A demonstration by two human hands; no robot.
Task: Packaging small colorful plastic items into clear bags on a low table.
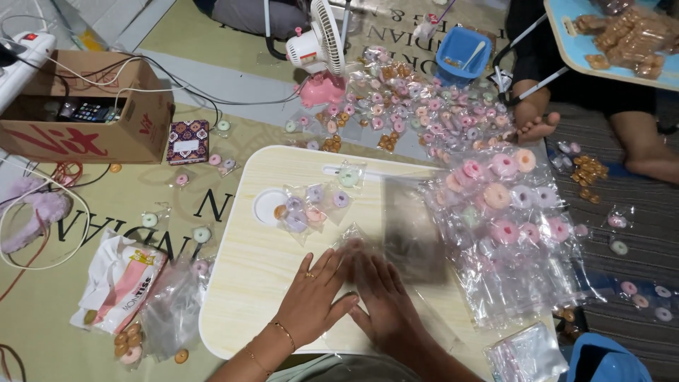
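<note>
Both hands are down flat on the pale wooden lap table (233,297), side by side. The left hand (311,301) lies palm down with fingers loosely spread, and the right hand (385,301) has its fingers extended and close together, their tips pressing on a clear plastic bag (353,244) that lies under and just beyond them, apparently to keep the slippery film flat and still. Neither hand pinches anything. Just past the fingertips sit small filled packets of ring candies (311,205), near the table's round cup recess (267,205), within easy reach. To the right of the fingers a heap of bagged pastel rings (506,212) spills over the table edge. Farther off, loose packets (417,106) cover the floor mat before a small pink fan (322,56) and a blue tub (460,49).
</note>
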